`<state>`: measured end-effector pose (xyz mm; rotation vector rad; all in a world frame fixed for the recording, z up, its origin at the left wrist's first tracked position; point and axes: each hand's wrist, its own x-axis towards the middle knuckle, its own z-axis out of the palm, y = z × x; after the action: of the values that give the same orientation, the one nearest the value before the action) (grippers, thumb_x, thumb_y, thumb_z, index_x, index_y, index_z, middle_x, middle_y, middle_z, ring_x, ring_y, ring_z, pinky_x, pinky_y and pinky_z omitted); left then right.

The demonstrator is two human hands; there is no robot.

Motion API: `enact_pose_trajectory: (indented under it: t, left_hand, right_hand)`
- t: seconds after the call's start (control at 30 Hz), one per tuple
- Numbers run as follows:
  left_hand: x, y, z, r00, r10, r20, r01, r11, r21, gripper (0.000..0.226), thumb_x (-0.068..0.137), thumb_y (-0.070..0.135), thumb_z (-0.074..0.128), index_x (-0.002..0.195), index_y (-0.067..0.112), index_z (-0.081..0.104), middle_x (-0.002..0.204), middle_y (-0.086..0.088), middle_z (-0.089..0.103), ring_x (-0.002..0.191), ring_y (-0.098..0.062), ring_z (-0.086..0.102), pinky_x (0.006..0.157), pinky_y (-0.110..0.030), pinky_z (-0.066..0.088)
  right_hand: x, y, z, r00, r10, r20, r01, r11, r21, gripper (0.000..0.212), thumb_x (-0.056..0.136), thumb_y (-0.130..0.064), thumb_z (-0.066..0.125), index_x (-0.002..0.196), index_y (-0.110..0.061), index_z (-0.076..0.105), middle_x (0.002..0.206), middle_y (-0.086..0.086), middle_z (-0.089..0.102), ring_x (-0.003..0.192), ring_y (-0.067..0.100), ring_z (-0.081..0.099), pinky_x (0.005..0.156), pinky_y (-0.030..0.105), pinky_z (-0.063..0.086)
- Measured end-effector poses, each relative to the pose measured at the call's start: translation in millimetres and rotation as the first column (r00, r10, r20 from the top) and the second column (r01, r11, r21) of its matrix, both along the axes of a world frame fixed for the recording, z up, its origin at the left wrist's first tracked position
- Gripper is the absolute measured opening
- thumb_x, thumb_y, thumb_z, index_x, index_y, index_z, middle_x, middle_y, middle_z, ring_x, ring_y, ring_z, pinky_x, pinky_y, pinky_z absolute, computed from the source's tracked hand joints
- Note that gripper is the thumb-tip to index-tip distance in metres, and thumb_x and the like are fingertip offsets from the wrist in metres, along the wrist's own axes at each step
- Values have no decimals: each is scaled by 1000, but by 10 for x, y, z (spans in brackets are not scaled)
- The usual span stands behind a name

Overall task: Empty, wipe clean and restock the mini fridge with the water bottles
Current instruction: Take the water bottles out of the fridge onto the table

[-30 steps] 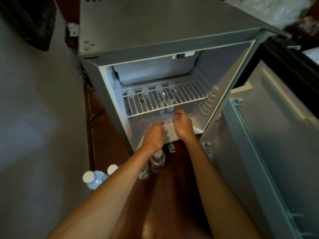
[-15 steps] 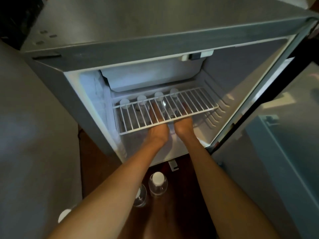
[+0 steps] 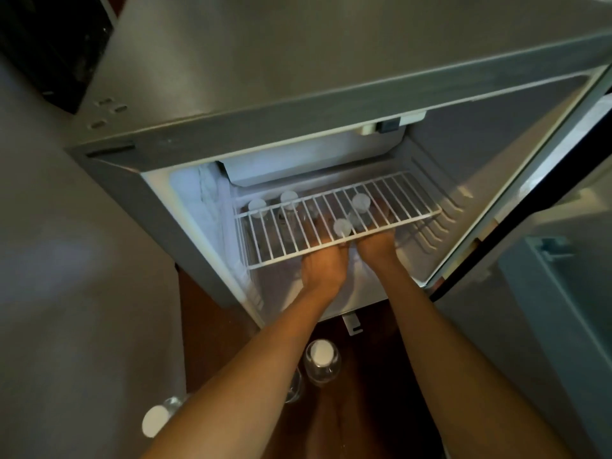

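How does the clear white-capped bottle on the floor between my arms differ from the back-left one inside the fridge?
The clear floor bottle stands outside on dark wood, unlit; the back-left bottle stands inside the lit fridge, under the white wire shelf. Both are upright and white-capped.

We are viewing the mini fridge [image 3: 298, 77], whose outer casing is appearing as grey brushed metal, smooth with a dull sheen. We are seeing its inner liner [image 3: 362, 291] as smooth white plastic, faintly glossy, and its wire shelf [image 3: 281, 248] as rods coated in smooth white. The water bottles [image 3: 322, 371] are showing clear, glossy plastic under matt white caps [image 3: 321, 352]. The floor [image 3: 367, 379] is reading as dark, polished wood.
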<state>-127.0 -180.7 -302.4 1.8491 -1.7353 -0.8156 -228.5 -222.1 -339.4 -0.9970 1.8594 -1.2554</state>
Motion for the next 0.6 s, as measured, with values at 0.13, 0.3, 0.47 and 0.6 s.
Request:
enact_pose_trajectory:
  t: [0.13, 0.3, 0.47, 0.6]
  left_hand:
    - [72, 189, 2, 999, -25, 28, 26, 999, -22, 33, 94, 39, 55, 121, 20, 56, 111, -12, 66, 100, -31, 64, 67, -31, 43]
    - [161, 375, 126, 972, -119, 204, 138, 987, -78, 13, 92, 20, 60, 100, 15, 69, 92, -13, 71, 87, -33, 66, 68, -41, 54]
    - [70, 551, 232, 988, -139, 65, 148, 976, -163, 28, 84, 10, 72, 111, 15, 69, 95, -9, 73, 74, -25, 69, 71, -40, 58]
    - [-10, 819, 313, 984, -175, -25, 168, 969, -178, 25, 81, 9, 75, 105, 14, 70, 99, -7, 72, 81, -22, 68, 69, -38, 58]
  right_hand:
    - [-140, 115, -178, 951, 120, -285, -108, 992, 59, 49, 88, -23, 65, 132, -3, 54, 128, 13, 59, 110, 22, 56, 101, 39, 48]
    - [-5, 513, -79, 991, -19, -130, 14, 999, -38, 31, 72, -22, 73, 101, -19, 61, 106, 8, 67, 100, 28, 63, 87, 48, 54]
    - [13, 887, 39, 991, -106, -85, 95, 988, -125, 55, 76, -7, 78, 126, -18, 59, 121, 5, 65, 112, 22, 59, 98, 43, 49]
    - [-56, 1296, 111, 980, -161, -117, 147, 982, -123, 57, 80, -15, 74, 132, -25, 54, 127, 2, 63, 119, 23, 57, 98, 44, 50]
